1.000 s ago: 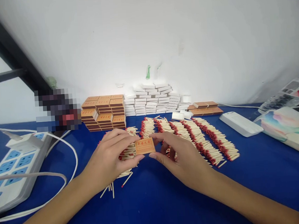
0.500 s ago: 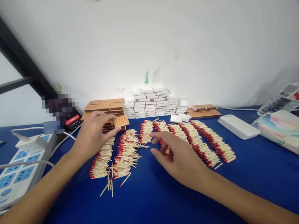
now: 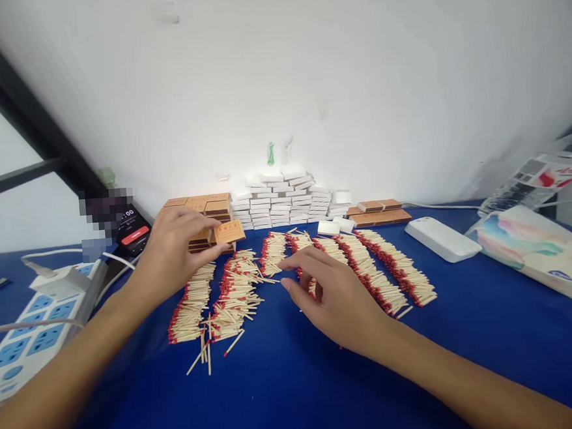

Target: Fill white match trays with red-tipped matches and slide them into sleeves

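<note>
My left hand (image 3: 171, 252) grips an orange matchbox (image 3: 229, 231) between thumb and fingers, holding it against the front of the stack of orange matchboxes (image 3: 207, 207) by the wall. My right hand (image 3: 334, 299) hovers low over the rows of red-tipped matches (image 3: 368, 271) in the middle of the blue table (image 3: 288, 384), fingers loosely curled and apart, holding nothing. More matches (image 3: 223, 300) lie in untidy heaps between my hands.
White inner trays (image 3: 285, 198) are piled against the wall, with flat orange sleeves (image 3: 378, 212) to their right. A white power strip (image 3: 24, 331) with cables lies at left, beside a phone (image 3: 133, 226). A white box (image 3: 442, 238) and a plastic packet (image 3: 533, 249) lie at right.
My left hand carried the matchbox from the table's middle back left to the orange stack. My right hand let go of it and now hovers over the matches.
</note>
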`<state>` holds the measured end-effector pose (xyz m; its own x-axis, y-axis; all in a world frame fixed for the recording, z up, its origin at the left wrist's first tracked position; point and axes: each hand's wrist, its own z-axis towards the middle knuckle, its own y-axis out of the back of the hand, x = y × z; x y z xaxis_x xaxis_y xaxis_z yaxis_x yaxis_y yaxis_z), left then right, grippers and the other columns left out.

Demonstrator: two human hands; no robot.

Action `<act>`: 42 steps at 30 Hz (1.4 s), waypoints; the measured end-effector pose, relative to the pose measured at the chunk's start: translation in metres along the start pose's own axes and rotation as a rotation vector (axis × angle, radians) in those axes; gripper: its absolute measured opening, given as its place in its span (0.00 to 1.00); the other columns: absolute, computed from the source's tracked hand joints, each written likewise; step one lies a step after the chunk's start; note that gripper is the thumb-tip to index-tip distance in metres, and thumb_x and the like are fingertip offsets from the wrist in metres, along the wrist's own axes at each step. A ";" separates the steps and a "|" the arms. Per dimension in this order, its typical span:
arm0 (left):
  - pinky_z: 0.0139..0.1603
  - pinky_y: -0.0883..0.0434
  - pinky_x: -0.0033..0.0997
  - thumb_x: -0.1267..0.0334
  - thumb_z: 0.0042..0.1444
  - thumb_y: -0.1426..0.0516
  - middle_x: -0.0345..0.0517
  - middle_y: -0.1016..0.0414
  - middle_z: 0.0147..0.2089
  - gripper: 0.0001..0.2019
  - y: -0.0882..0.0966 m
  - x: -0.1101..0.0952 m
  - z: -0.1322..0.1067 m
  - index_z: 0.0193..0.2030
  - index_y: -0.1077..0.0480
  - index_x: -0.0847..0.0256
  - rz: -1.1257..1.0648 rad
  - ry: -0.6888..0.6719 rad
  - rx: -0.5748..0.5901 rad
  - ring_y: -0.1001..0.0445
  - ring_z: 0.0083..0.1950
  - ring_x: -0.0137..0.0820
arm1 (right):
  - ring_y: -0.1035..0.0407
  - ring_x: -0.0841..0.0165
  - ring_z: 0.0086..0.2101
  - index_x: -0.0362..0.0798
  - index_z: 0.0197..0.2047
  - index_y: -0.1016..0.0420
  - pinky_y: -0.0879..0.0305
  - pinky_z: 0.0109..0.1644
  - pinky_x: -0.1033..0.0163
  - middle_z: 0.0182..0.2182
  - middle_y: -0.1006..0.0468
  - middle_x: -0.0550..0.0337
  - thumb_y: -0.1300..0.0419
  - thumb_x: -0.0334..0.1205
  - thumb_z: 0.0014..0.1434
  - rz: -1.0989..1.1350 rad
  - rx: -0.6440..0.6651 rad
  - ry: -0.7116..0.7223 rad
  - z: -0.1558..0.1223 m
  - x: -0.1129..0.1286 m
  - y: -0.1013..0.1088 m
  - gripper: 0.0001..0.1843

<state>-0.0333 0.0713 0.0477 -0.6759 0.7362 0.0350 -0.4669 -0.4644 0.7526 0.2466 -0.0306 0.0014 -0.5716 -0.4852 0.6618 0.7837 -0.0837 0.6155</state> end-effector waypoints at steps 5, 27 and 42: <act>0.55 0.32 0.45 0.54 0.63 0.34 0.47 0.19 0.46 0.15 -0.003 -0.058 0.006 0.51 0.24 0.59 -0.102 -0.103 0.033 0.25 0.51 0.41 | 0.25 0.69 0.30 0.51 0.61 0.30 0.28 0.30 0.60 0.45 0.19 0.54 0.38 0.56 0.67 0.308 -0.073 -0.231 0.010 -0.003 0.008 0.26; 0.58 0.31 0.46 0.63 0.65 0.37 0.50 0.19 0.49 0.20 -0.020 -0.079 -0.021 0.63 0.30 0.63 -0.035 -0.113 -0.011 0.25 0.54 0.42 | 0.22 0.63 0.30 0.45 0.42 0.19 0.27 0.31 0.60 0.33 0.17 0.50 0.38 0.41 0.65 -0.184 -0.332 -0.647 0.078 -0.167 0.146 0.09; 0.59 0.29 0.50 0.66 0.64 0.36 0.51 0.18 0.51 0.19 -0.015 -0.093 -0.021 0.60 0.29 0.64 -0.078 -0.133 -0.032 0.24 0.56 0.44 | 0.20 0.54 0.42 0.49 0.46 0.16 0.26 0.49 0.52 0.44 0.14 0.49 0.35 0.39 0.56 -0.546 -0.209 -0.429 0.074 -0.187 0.121 0.14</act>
<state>0.0244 -0.0005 0.0191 -0.5561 0.8285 0.0656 -0.5344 -0.4168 0.7353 0.4298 0.1144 -0.0163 -0.9061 0.0544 0.4196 0.3648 -0.4021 0.8398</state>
